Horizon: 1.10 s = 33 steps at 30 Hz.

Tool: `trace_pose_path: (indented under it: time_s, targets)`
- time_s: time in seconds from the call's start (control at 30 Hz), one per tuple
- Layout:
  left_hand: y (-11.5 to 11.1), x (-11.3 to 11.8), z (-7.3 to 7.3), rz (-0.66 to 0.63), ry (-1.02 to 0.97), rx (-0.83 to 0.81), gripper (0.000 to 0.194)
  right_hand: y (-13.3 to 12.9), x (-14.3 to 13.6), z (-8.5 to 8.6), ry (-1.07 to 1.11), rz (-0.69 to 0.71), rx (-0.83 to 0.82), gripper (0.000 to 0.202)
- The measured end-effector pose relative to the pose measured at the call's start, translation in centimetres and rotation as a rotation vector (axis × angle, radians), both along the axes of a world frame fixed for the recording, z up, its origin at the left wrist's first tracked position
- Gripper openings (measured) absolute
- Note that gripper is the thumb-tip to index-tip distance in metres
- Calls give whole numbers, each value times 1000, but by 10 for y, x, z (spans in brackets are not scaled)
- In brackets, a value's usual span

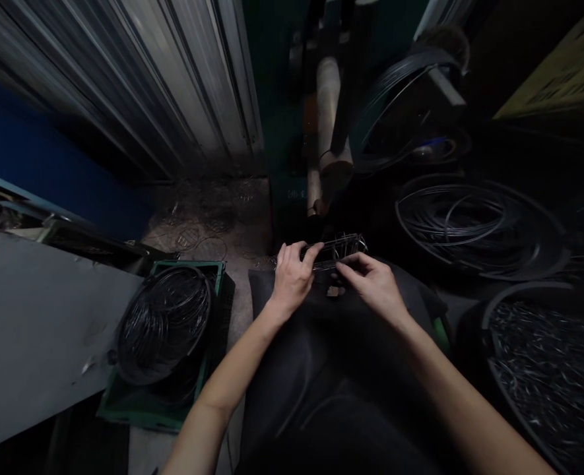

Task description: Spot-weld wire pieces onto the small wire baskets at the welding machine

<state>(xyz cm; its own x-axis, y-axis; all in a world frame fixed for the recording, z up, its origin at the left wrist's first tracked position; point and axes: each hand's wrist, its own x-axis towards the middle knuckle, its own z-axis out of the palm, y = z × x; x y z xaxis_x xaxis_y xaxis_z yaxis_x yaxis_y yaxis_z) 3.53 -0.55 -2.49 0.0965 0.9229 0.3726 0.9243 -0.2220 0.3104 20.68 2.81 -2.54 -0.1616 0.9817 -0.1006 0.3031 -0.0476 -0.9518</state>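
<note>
A small wire frame (348, 247) is held up between my two hands, just below the cylindrical arms of a machine (335, 142). My left hand (294, 276) grips its left end, thumb and fingers bent around the wires. On the right, my right hand (369, 280) pinches the frame's lower edge between thumb and fingers. A small pale brown piece (335, 291) shows just below the frame, between the hands; what it belongs to is unclear. Dark cloth (311, 369) covers the lap under my forearms.
At left, a green crate (146, 412) holds a black basin of wire rings (167, 316), beside a grey panel (44, 330). To the right stand a tub of coiled wire (470, 218) and a bin of small metal pieces (553, 369). Corrugated metal (173, 79) rises behind.
</note>
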Motion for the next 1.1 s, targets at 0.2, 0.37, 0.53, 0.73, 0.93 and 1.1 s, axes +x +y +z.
trace_pose_path:
  time_s: [0.2, 0.37, 0.53, 0.73, 0.93, 1.1]
  targets:
    - [-1, -3, -2, -3, 26, 30, 56, 8, -6, 1, -56, -11, 59, 32]
    - [6, -9, -6, -7, -27, 43, 60, 4, -19, 5, -114, -63, 212, 34]
    - [16, -15, -9, -5, -91, 98, 60, 2, -29, 0, -165, -144, 369, 32]
    - [29, -17, -14, -17, -110, 149, 56, 13, -36, -8, -163, -174, 472, 30]
    - [40, -22, -21, -32, -108, 221, 52, 22, -39, -12, -147, -169, 542, 28]
    - [46, -25, -24, -44, -128, 202, 50, 26, -41, -14, -124, -170, 548, 25]
